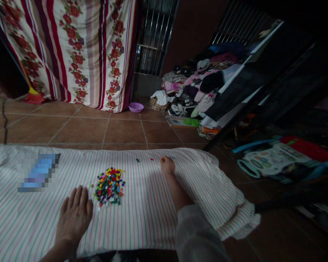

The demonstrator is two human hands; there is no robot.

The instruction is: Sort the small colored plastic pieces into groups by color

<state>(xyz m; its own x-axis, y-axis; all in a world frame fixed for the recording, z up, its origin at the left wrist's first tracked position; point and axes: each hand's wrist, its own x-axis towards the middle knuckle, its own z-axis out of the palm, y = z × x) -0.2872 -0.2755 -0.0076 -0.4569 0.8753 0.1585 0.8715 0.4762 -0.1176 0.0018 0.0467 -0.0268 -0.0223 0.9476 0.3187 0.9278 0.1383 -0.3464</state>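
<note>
A heap of small coloured pieces [109, 187], like little cubes or beads, lies on the striped cloth [144, 218]. My left hand [75, 213] rests flat on the cloth just left of the heap, holding nothing. Toward the far edge, my right hand [168, 165] is closed, its fingers curled down near the cloth. Whatever those fingers may hold is hidden. To its left sit a red piece [151, 159] and a dark green piece [137, 160], apart from each other. A light blue piece [172, 157] shows just beyond the knuckles.
A blurred-out blue object [39, 173] lies on the cloth at the left. Past the cloth is a tiled floor [123, 131] with a purple basin [136, 107], a striped floral curtain [79, 54] and piled clothes [194, 83]. A toy-like play panel [276, 162] stands at the right.
</note>
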